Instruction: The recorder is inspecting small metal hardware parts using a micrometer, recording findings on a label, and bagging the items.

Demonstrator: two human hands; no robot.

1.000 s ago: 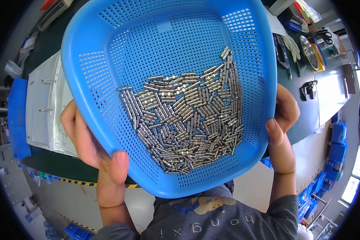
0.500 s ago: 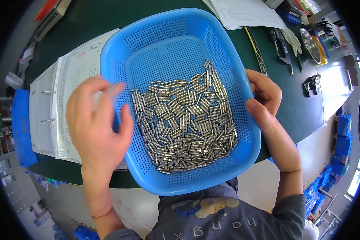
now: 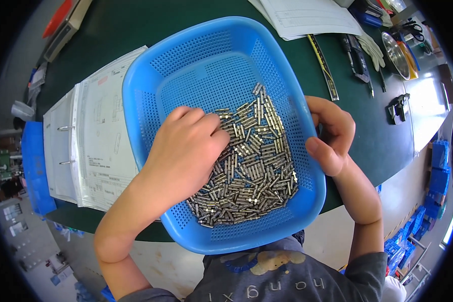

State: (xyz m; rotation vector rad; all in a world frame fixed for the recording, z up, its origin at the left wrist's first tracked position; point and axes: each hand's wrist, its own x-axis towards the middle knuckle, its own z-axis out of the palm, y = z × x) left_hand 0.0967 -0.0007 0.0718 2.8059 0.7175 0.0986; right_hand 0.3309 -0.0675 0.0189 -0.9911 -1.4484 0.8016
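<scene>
Head view, the only one: blue perforated basket [image 3: 201,75] sits at centre, in front of the torso, its far part over the green worktop [image 3: 113,30] and its near end beyond the worktop edge. Contents: many short metal pins [image 3: 259,156], gathered toward the near and right parts of the floor of the basket; far part of that floor bare. Right hand [image 3: 332,135]: fingers clamped on the basket's right rim, thumb on the near side of the grip. Left hand [image 3: 190,146]: reaches over the left rim, palm down, fingers curled together at the left edge of the pins; tips hidden behind the knuckles, so cannot tell whether they are closed on a pin. Surroundings: open ring binder [image 3: 95,151] to the left of the basket; loose sheets [image 3: 309,17] beyond it; to the right, a yellow-and-black rule [image 3: 324,68], a pale glove [image 3: 371,51] and a metal bowl [image 3: 395,55]. Step in hand, as judged: left-hand handling of the pins within the basket, right hand bracing it. Next move, as judged, calls for a firm right grip on the rim and a light fingertip pinch on the left, since neighbouring pins lie touching and could roll or catch.
</scene>
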